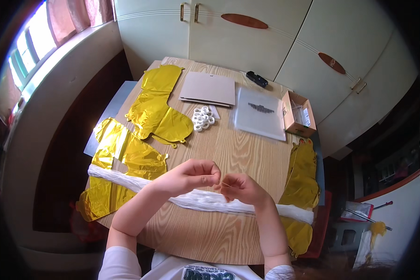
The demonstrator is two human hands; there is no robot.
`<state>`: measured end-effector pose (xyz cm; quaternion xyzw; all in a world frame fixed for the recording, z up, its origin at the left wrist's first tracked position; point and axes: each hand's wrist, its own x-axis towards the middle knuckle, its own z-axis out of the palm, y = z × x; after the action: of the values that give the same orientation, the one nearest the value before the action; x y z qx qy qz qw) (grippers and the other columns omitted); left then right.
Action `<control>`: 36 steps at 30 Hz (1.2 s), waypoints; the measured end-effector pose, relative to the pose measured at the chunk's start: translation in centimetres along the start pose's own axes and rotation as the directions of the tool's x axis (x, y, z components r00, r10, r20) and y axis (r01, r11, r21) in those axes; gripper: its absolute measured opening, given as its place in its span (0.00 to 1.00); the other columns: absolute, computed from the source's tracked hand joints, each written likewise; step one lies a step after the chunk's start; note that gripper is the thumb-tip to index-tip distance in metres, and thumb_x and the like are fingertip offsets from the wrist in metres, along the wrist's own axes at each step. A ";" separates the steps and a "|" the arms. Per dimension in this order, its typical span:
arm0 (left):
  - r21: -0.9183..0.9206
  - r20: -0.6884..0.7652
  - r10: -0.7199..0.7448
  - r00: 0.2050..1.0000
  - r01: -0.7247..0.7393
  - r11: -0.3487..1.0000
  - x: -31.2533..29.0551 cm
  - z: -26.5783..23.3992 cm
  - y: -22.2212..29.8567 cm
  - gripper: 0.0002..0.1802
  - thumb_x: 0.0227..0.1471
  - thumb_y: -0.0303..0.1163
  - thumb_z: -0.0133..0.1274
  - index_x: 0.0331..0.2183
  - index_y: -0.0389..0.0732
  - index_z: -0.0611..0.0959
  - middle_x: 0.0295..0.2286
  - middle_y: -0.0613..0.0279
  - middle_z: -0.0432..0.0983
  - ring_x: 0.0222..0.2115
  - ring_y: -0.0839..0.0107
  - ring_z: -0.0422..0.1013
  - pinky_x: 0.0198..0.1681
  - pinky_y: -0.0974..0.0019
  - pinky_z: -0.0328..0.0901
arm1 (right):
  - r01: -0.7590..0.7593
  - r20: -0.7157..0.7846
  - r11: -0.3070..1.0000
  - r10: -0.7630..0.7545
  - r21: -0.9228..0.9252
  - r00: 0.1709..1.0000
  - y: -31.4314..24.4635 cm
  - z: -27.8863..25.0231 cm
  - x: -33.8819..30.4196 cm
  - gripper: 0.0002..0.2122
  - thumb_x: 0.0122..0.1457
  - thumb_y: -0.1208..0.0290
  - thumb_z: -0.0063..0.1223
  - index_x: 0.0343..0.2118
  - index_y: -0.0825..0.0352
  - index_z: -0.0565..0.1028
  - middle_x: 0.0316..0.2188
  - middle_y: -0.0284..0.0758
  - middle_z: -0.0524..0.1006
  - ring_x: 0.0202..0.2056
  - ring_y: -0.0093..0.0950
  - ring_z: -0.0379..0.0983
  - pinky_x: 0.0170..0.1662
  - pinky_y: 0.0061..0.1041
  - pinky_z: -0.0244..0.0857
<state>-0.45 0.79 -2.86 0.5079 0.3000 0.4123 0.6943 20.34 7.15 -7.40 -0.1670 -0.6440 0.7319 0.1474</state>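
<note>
My left hand [198, 173] and my right hand [242, 188] are close together over the near middle of the table, each with its fingers pinched. Whatever they hold is too thin or too hidden to name; a faint fine line shows at the right fingertips. Beneath them a long bundle of white strings [200, 200] stretches across the table from left to right, partly covered by my forearms. Its left end rests on a flat gold foil balloon [142, 158], and its right end lies across more gold foil [301, 179].
Another gold foil balloon [156, 100] lies far left. Small white rings [203, 118] are heaped beside grey-brown cardboard sheets [207, 87]. Clear plastic bags [259, 116], an open cardboard box [291, 128] and a black object [257, 79] occupy the far right. Cabinets [247, 44] stand behind the table.
</note>
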 end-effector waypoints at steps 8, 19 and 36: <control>-0.624 -0.098 0.178 0.979 -0.199 0.755 0.1 -0.5 -0.7 0.14 0.54 0.37 0.46 0.39 0.38 0.73 0.32 0.61 0.68 0.36 0.71 0.64 0.37 0.70 0.59 | -0.142 -0.279 0.985 0.111 -0.093 0.954 0.2 -0.7 -0.1 0.15 0.54 0.58 0.54 0.25 0.66 0.72 0.15 0.22 0.66 0.18 0.12 0.58 0.21 0.14 0.53; 0.971 -0.136 0.535 0.834 0.005 0.238 1.0 -2.3 -0.2 0.14 0.50 0.29 0.48 0.41 0.41 0.71 0.42 0.58 0.70 0.47 0.65 0.65 0.53 0.56 0.48 | 0.401 -0.387 0.878 -0.476 -0.262 0.790 -2.5 2.4 -1.6 0.11 0.60 0.64 0.47 0.27 0.68 0.70 0.11 0.22 0.61 0.13 0.11 0.49 0.16 0.14 0.43; 0.904 -0.078 0.569 0.818 -0.183 0.387 0.8 -0.7 0.2 0.18 0.49 0.24 0.47 0.45 0.39 0.71 0.44 0.58 0.72 0.47 0.66 0.66 0.50 0.61 0.52 | 0.222 -0.235 0.787 -0.419 -0.575 0.877 -2.2 1.5 -1.1 0.07 0.58 0.71 0.49 0.27 0.68 0.74 0.16 0.27 0.70 0.17 0.14 0.60 0.21 0.15 0.55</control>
<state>-0.67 1.86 -2.87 0.7511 0.4656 0.4421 0.1538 20.70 5.63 -4.94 -0.2150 -0.8031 0.4462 0.3313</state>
